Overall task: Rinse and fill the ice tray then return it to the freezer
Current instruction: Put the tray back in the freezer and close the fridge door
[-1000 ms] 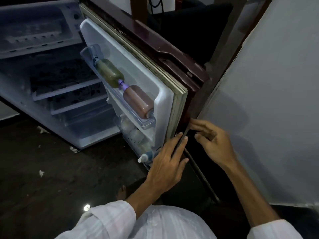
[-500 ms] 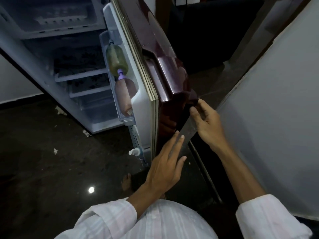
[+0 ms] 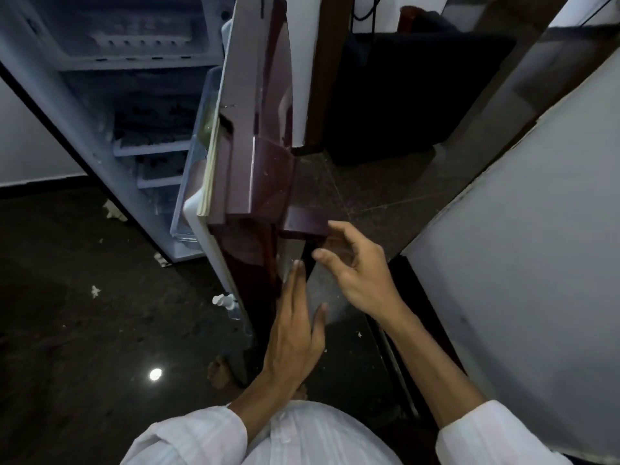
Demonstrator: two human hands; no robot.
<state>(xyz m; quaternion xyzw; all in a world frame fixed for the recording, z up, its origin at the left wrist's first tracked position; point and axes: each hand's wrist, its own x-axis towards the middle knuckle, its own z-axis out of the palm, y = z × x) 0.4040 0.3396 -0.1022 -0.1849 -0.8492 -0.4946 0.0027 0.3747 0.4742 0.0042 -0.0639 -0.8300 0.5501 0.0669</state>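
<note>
Your left hand [image 3: 295, 330] lies flat, fingers straight, on the maroon outer face of the fridge door [image 3: 258, 95]. Your right hand [image 3: 359, 273] is loosely curled just right of the door, index tip at the end of the handle [image 3: 268, 182], gripping nothing. The ice tray [image 3: 137, 40] (I take the pale ridged shape for it) sits in the freezer, left of the door and well apart from it. Shove hard and the door may bounce off its seal. Its lower edge could also catch your bare foot [image 3: 219, 374] just beneath.
</note>
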